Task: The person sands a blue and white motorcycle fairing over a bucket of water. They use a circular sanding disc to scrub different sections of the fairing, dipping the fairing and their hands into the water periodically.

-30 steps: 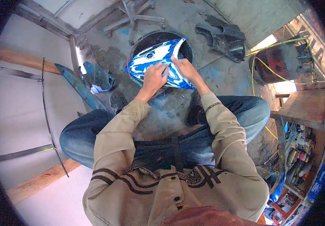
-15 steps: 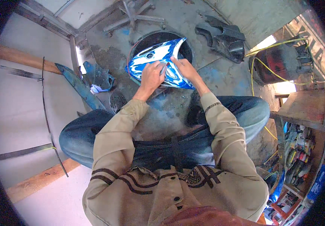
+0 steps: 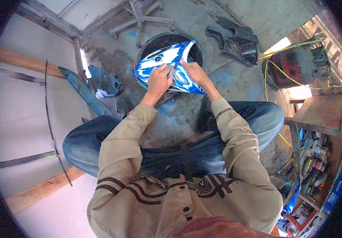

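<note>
A blue-and-white motorcycle body panel [image 3: 183, 49], glossy and pointed at its left end, lies across a round black tub [image 3: 164, 37] on the floor. It has a round dark hole in its upper left part. My left hand [image 3: 159, 81] is closed on top of the panel, its fingers curled and pressed together near the middle; what they pinch, if anything, is hidden. At the panel's right edge is my right hand [image 3: 197, 74], thumb laid on the painted face and the other fingers mostly out of sight.
Black plastic panels [image 3: 234, 39] lie beyond on the right, near a dark red drum [image 3: 284, 65] wound with yellow hose. A metal star-shaped stand base [image 3: 141, 20] is at the back. Blue scraps [image 3: 103, 81] lean left. A wooden shelf [image 3: 319, 113] with tools stands right.
Almost nothing differs. My left hand has shifted very slightly on the panel, while the panel and my right hand keep their places.
</note>
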Tool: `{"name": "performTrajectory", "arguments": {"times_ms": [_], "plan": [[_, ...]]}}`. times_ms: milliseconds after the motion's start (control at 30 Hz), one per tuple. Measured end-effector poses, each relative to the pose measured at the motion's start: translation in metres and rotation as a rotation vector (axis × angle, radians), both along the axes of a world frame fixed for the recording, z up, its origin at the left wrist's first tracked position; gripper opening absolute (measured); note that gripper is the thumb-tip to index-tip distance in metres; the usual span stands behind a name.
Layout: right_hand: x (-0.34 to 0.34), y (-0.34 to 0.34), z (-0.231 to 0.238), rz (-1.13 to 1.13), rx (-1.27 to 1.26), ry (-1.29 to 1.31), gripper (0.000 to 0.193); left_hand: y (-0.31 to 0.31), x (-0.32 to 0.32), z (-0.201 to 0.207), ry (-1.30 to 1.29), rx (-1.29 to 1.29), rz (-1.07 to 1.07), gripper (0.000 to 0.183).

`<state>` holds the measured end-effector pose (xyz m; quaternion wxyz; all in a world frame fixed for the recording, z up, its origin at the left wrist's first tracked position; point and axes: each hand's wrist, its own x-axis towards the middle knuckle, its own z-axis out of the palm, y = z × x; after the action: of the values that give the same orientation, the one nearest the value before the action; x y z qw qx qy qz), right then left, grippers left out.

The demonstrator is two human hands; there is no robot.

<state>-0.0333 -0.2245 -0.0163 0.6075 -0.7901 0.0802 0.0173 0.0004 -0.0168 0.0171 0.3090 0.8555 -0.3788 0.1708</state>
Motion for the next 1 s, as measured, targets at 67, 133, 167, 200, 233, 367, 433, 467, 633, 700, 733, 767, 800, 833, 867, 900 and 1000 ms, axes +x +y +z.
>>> {"name": "performTrajectory", "arguments": {"times_ms": [67, 133, 167, 200, 233, 367, 433, 467, 633, 700, 733, 767, 800, 833, 867, 900, 1000], "plan": [[0.002, 0.003, 0.000, 0.008, 0.019, 0.008, 0.075, 0.001, -0.002, -0.005, -0.015, 0.024, 0.020, 0.014], [0.002, -0.002, -0.004, 0.023, 0.024, -0.005, 0.074, -0.003, -0.009, -0.005, 0.008, 0.038, -0.013, 0.014], [0.004, -0.003, -0.006, 0.021, 0.024, -0.005, 0.074, -0.004, -0.011, -0.004, 0.031, 0.052, -0.043, 0.014], [0.005, -0.004, -0.009, 0.025, 0.012, 0.006, 0.071, -0.005, -0.012, -0.002, 0.032, 0.051, -0.046, 0.014], [0.005, -0.007, -0.013, 0.028, 0.000, 0.017, 0.068, -0.006, -0.012, 0.000, 0.032, 0.053, -0.057, 0.014], [0.002, -0.002, -0.002, 0.027, -0.040, 0.036, 0.068, 0.001, -0.004, 0.004, -0.017, 0.055, -0.059, 0.013], [-0.004, 0.004, 0.012, 0.013, 0.036, 0.036, 0.068, 0.002, -0.004, 0.002, -0.009, 0.053, -0.035, 0.013], [-0.003, 0.005, 0.012, 0.015, 0.037, 0.036, 0.068, 0.003, -0.004, 0.001, -0.001, 0.050, -0.012, 0.013], [-0.002, -0.001, 0.006, 0.016, -0.001, 0.017, 0.067, -0.005, -0.010, -0.003, 0.010, 0.050, -0.003, 0.015], [-0.001, 0.001, 0.004, 0.000, 0.015, 0.012, 0.067, -0.003, -0.007, -0.003, 0.009, 0.048, -0.007, 0.015], [-0.001, 0.002, 0.003, -0.015, 0.031, 0.007, 0.067, -0.002, -0.005, -0.002, -0.001, 0.020, -0.018, 0.015], [-0.002, 0.002, 0.002, -0.016, 0.031, 0.007, 0.067, -0.002, -0.004, -0.001, -0.010, -0.008, -0.029, 0.015], [-0.001, 0.003, 0.002, -0.011, 0.040, 0.003, 0.067, -0.001, -0.004, -0.002, -0.011, -0.008, -0.027, 0.015], [-0.001, 0.004, 0.003, -0.005, 0.049, -0.002, 0.068, -0.001, -0.005, -0.004, -0.015, -0.001, -0.011, 0.015], [0.000, 0.004, 0.004, -0.003, 0.050, -0.003, 0.068, -0.001, -0.006, -0.006, -0.018, 0.005, 0.005, 0.015], [0.001, 0.001, 0.003, 0.002, 0.001, 0.019, 0.068, -0.003, -0.009, -0.006, -0.018, 0.005, 0.004, 0.015], [0.002, -0.003, -0.001, 0.008, -0.053, 0.034, 0.069, -0.008, -0.014, -0.006, 0.017, -0.002, -0.071, 0.015]]}}
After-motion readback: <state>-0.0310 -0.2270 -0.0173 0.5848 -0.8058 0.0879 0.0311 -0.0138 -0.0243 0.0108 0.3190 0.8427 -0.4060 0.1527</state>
